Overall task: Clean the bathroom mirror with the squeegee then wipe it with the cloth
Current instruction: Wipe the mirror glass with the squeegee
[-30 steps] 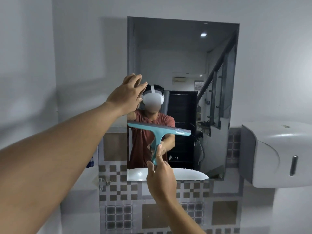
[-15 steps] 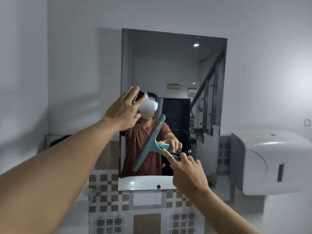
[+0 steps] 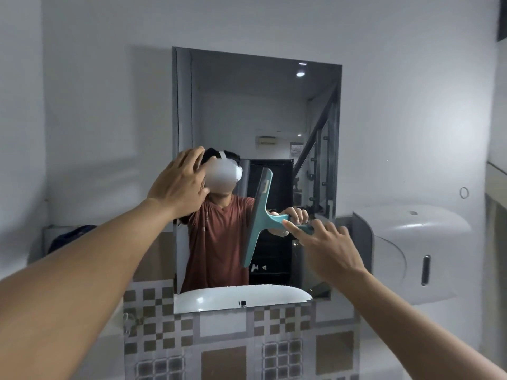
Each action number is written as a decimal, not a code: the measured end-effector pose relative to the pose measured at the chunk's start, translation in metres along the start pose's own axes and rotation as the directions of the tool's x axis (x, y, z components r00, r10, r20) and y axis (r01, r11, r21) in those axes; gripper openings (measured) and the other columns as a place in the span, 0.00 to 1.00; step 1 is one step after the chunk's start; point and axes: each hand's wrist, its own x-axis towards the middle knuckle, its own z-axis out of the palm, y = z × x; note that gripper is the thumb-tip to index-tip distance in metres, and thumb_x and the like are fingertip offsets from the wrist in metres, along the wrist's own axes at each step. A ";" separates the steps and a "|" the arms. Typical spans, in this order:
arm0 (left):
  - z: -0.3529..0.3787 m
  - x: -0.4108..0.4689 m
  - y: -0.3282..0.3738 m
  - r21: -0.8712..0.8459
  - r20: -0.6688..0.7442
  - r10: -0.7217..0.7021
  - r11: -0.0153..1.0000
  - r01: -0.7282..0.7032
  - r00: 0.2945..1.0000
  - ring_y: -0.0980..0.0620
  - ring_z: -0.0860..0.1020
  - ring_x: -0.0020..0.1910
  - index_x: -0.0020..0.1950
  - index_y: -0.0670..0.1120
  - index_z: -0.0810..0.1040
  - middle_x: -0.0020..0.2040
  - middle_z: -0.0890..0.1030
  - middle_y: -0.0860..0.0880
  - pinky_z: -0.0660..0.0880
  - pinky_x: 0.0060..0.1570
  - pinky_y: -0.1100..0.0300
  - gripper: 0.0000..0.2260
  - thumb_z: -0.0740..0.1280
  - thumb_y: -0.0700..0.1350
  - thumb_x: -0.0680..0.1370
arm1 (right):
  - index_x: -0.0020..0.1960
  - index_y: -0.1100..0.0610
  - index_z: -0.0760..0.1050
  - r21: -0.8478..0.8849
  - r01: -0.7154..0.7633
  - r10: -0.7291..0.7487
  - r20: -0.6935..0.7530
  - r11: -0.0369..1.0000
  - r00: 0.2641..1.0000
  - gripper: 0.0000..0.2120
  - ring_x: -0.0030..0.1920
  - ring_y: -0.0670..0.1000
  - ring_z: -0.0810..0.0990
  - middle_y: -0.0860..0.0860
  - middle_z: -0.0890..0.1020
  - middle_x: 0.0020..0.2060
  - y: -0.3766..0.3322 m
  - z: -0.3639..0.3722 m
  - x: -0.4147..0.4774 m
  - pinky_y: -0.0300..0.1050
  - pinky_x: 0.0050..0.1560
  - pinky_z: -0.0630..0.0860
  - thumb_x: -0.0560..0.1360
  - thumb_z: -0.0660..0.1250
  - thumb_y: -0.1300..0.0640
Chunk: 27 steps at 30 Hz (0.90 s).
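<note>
The rectangular mirror (image 3: 247, 111) hangs on the grey wall ahead. My right hand (image 3: 329, 248) grips the handle of a teal squeegee (image 3: 259, 215) whose blade stands almost upright against the glass, right of centre. My left hand (image 3: 179, 185) rests flat at the mirror's left edge, fingers spread, holding nothing. A person in a red shirt and the white basin rim are reflected in the glass. No cloth is in view.
A white paper dispenser (image 3: 411, 253) juts from the wall just right of the mirror. Checkered tiles (image 3: 233, 338) cover the wall below it. A dark object (image 3: 74, 237) lies on a ledge at the left.
The squeegee has turned from level to nearly upright and shifted right across the glass. My right hand moved right with it. My left hand stayed at the mirror's left edge.
</note>
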 end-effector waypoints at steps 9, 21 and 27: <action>0.002 0.001 0.000 0.010 0.012 0.005 1.000 -0.005 1.000 0.38 0.64 0.72 0.78 0.46 0.65 0.74 0.64 0.40 0.75 0.64 0.39 0.34 0.73 0.52 0.74 | 0.81 0.38 0.46 0.165 -0.286 0.259 0.168 0.944 0.951 0.36 0.47 0.59 0.76 0.57 0.76 0.53 0.010 0.019 -0.040 0.53 0.46 0.71 0.80 0.57 0.60; 0.012 -0.013 0.011 -0.041 -0.025 0.041 0.998 -0.042 0.999 0.35 0.64 0.71 0.74 0.45 0.72 0.73 0.65 0.37 0.71 0.67 0.36 0.31 0.75 0.49 0.73 | 0.81 0.39 0.43 0.332 -0.457 0.384 0.264 0.825 0.885 0.33 0.32 0.54 0.73 0.55 0.73 0.41 -0.023 0.039 -0.065 0.52 0.35 0.78 0.84 0.56 0.57; 0.015 -0.014 0.012 -0.068 -0.036 0.034 0.997 -0.036 0.999 0.34 0.63 0.72 0.75 0.44 0.71 0.73 0.64 0.36 0.68 0.69 0.36 0.32 0.76 0.47 0.72 | 0.82 0.43 0.44 0.334 -0.557 0.447 0.352 0.760 0.822 0.32 0.33 0.54 0.75 0.55 0.76 0.42 -0.033 0.044 -0.086 0.48 0.32 0.72 0.85 0.56 0.55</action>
